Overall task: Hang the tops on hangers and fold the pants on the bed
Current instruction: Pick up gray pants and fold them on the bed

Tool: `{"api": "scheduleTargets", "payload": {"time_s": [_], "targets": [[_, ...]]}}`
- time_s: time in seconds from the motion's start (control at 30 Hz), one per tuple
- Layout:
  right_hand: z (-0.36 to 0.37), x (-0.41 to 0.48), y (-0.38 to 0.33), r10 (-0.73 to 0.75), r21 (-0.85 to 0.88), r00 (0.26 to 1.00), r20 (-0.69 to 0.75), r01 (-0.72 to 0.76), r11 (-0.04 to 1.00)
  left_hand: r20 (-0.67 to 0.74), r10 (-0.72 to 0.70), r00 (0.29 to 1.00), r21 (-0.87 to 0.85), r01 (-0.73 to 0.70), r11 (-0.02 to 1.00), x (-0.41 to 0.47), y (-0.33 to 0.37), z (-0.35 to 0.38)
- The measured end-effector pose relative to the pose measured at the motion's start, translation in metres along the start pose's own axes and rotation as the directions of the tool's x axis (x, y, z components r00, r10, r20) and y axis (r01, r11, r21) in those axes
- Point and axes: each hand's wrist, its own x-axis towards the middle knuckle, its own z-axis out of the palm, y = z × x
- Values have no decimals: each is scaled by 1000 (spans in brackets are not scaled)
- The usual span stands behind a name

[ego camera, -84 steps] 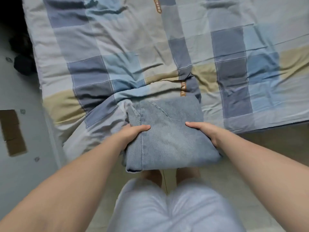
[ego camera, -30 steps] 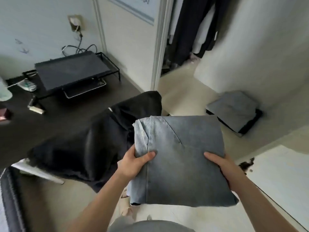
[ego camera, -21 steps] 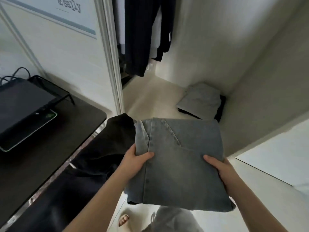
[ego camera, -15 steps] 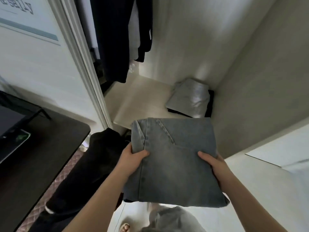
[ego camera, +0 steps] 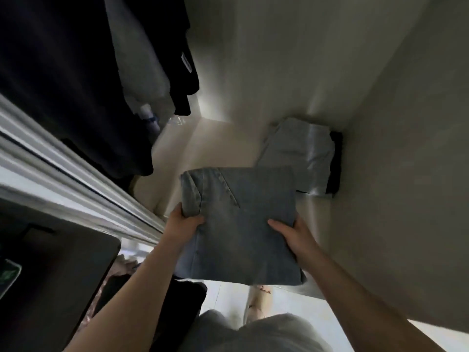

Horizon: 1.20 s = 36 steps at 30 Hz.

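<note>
I hold a folded pair of blue jeans (ego camera: 241, 224) flat in the air at the wardrobe's opening. My left hand (ego camera: 184, 224) grips its left edge, thumb on top. My right hand (ego camera: 291, 231) grips its right edge the same way. Beyond the jeans, on the wardrobe floor (ego camera: 215, 148) at the back right, lies a small stack of folded pants (ego camera: 302, 153), a grey pair on top of a dark one. Dark tops (ego camera: 76, 85) hang at the upper left inside the wardrobe.
The wardrobe's white sliding-door frame (ego camera: 76, 179) runs diagonally on the left. A dark desk (ego camera: 58, 283) stands at the lower left with a phone (ego camera: 9, 275) on it. The wardrobe's side wall (ego camera: 406, 174) rises on the right. A black garment (ego camera: 182, 301) lies below my left arm.
I lifted the folded jeans off the bed, turned and carried them to the wardrobe. They are now closer to the folded stack inside.
</note>
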Motion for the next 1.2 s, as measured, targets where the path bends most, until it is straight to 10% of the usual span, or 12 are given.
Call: {"api": "scheduleTargets", "payload": {"time_s": [0.87, 1.2], "targets": [[75, 140, 64, 217, -181, 968, -128, -238, 954, -194, 117, 974, 535, 4, 845, 166, -40, 12], [82, 94, 119, 675, 303, 722, -152, -616, 727, -209, -444, 871, -174, 414, 894, 117, -97, 16]]}}
